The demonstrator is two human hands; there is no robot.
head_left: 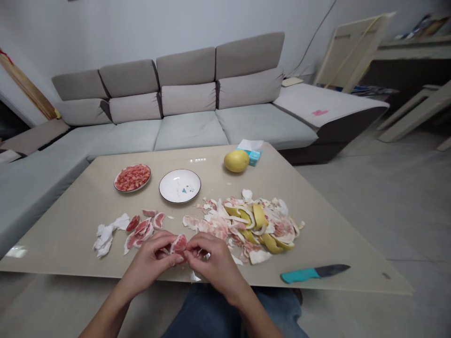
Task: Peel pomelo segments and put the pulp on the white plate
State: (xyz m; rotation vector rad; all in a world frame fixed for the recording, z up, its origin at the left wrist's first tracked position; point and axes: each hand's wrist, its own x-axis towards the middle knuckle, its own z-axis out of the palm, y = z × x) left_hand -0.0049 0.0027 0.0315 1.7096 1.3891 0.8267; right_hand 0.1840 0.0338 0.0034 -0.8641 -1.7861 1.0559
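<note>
A pink pomelo segment (179,243) is held near the table's front edge between the fingers and thumb of my left hand (157,253). Thumb and fingertips of my right hand (209,256) pinch at the segment's right side, where its thin skin is partly hidden by the fingers. Just beyond my left hand lies a small group of loose pomelo segments (143,230), some with white membrane on them. To the right of my hands spreads a heap of yellow pomelo peel (260,216), white pith and membrane scraps.
A plate of pink pulp (133,178) and a white plate (172,185) stand farther back. Beside a blue tissue pack (254,157) sits a whole pomelo (236,161). Crumpled tissue (105,238) lies left; a teal-handled knife (315,273) lies right, near the front edge.
</note>
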